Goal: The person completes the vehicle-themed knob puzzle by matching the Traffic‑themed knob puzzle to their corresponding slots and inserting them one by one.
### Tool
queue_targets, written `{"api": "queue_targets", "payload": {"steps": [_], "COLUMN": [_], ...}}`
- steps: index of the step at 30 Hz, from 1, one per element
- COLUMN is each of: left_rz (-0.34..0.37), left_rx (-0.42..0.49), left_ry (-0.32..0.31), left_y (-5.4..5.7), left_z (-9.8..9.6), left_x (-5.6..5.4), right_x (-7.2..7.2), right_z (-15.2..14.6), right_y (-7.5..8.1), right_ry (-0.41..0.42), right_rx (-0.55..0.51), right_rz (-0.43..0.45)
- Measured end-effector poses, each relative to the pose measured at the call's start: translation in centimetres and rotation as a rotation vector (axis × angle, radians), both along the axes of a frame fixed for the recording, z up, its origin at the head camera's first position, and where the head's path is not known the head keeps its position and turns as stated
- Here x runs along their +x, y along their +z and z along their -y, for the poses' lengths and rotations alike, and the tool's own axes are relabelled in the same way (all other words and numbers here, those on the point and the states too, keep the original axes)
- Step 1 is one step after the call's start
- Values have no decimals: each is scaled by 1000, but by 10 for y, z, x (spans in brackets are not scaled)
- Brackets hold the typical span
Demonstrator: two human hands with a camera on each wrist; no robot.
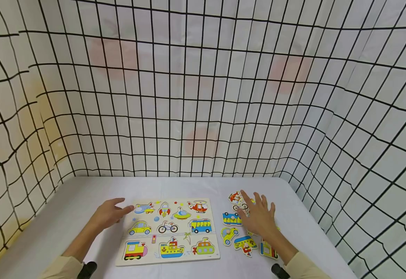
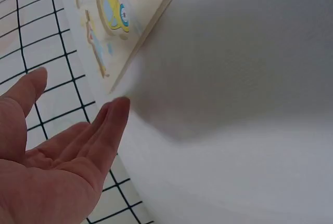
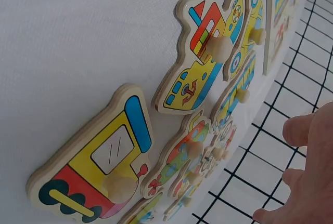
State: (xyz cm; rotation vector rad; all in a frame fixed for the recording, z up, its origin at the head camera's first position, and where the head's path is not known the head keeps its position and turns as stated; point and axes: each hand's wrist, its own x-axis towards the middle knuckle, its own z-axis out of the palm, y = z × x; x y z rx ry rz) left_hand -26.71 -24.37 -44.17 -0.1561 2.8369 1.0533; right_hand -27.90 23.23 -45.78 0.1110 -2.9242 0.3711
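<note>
A wooden puzzle board [image 1: 154, 232] printed with vehicles lies flat on the table. Beside its upper left edge is my left hand [image 1: 110, 214], fingers extended and holding nothing; the left wrist view shows the palm [image 2: 47, 187] near a board corner. To the board's right lie loose knobbed puzzle pieces: a bus [image 1: 229, 219], a car [image 1: 226, 235], a ship [image 1: 241, 242], a train [image 1: 265, 248] and a bicycle [image 1: 236, 208]. Over them hovers my right hand [image 1: 260, 219], fingers spread. It partly hides several pieces. A submarine piece [image 3: 174, 155] shows in the right wrist view.
A white table [image 1: 175, 188] carries the board and pieces. White walls with black grid lines [image 1: 196, 100] rise behind and on both sides. Dark bands [image 1: 87, 269] circle both wrists, next to light sleeves [image 1: 61, 268].
</note>
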Motion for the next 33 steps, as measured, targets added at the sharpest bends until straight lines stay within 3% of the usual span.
{"api": "queue_targets", "payload": {"steps": [5,11,15,23,33], "left_rz": [56,83,76,67,54], "left_rx": [117,196,219,247,268], "left_ry": [54,108,127,161,172], "left_y": [-10,-20,-25,-30,-35], "left_z": [3,2,0,-1,2], "left_x": [-2,-4,-5,-4,-6], "right_x": [-2,-3,-2,-5,-11], "right_z": [3,9,10,9,5], "right_y": [-2,1,4,2,-8], "right_ry": [-4,24,46,51,44], "right_rx": [-17,-112,-173,-405,-466], "right_rz": [9,-2,14,66,104]}}
